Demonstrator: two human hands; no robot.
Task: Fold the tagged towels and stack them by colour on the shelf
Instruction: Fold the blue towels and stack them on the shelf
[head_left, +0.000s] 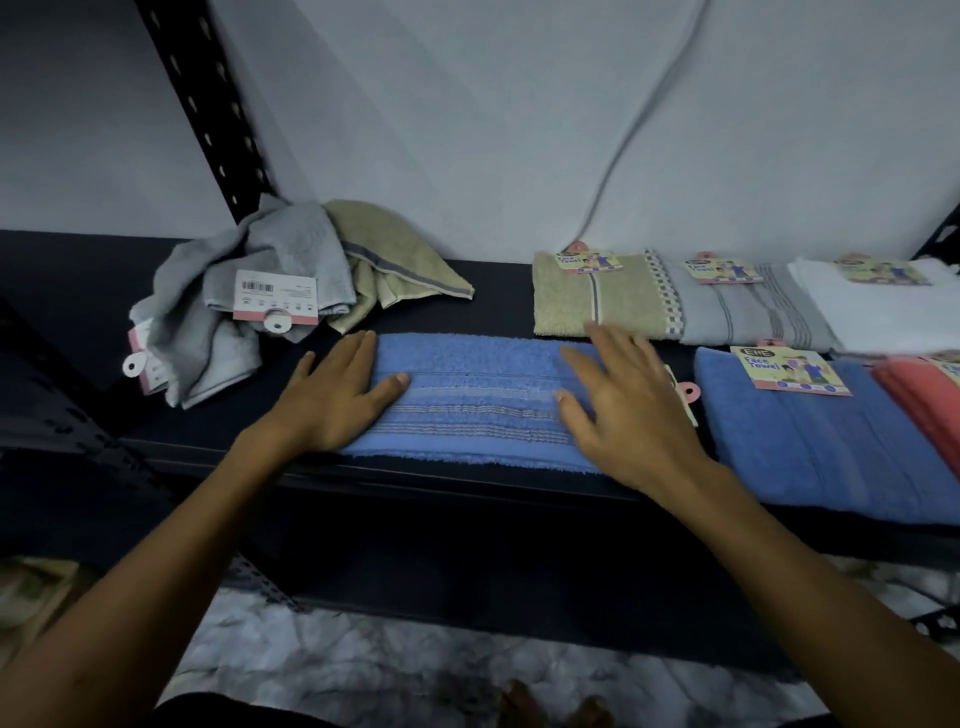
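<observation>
A blue striped towel (478, 395) lies flat as a long folded strip near the front of the dark shelf (498, 306). My left hand (337, 395) presses flat on its left end, fingers straight. My right hand (623, 400) lies flat on its right end, fingers spread, slightly blurred. The towel's tag (685, 392) sticks out beyond my right hand. Folded stacks sit to the right: blue (831, 441), beige (597, 296), grey (748, 306), white (883, 306), coral (930, 400).
At the back left lies a heap of unfolded towels: grey ones (249, 291) with tags and a beige one (395, 254). A black slotted upright (208, 109) rises at the left. A cable (639, 114) hangs down the wall. Marble-look floor shows below.
</observation>
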